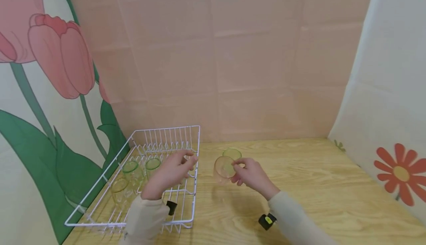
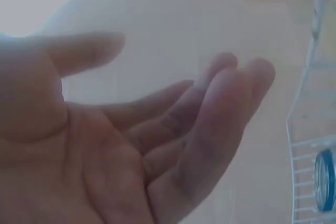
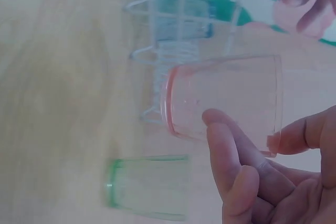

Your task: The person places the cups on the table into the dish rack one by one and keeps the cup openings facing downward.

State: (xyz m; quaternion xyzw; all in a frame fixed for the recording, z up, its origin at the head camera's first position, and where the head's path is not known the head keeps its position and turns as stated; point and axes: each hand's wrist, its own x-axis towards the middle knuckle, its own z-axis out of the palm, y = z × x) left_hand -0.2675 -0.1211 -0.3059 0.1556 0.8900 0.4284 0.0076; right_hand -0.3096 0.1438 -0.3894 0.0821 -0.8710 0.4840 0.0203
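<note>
My right hand (image 1: pixel 251 174) pinches a pink see-through cup (image 1: pixel 222 169) by its rim, between thumb and fingers. The right wrist view shows this cup (image 3: pixel 231 98) upright, clear of the table, its thicker base toward the tabletop. Just behind it, a green see-through cup (image 1: pixel 232 152) stands on the table, partly overlapped by the pink one. Over the right part of the white wire dish rack (image 1: pixel 194 197), my left hand (image 1: pixel 171 173) is held with loosely bent fingers. Nothing lies in its palm (image 2: pixel 105 166) in the left wrist view.
Inside the rack stand two green-tinted glasses (image 1: pixel 131 167) and a yellowish glass (image 1: pixel 119 187); a bluish glass (image 3: pixel 181 17) shows there in the right wrist view. The wooden table (image 1: pixel 316 185) meets a pink cloth backdrop (image 1: pixel 253 71), with printed flower cloths at both sides.
</note>
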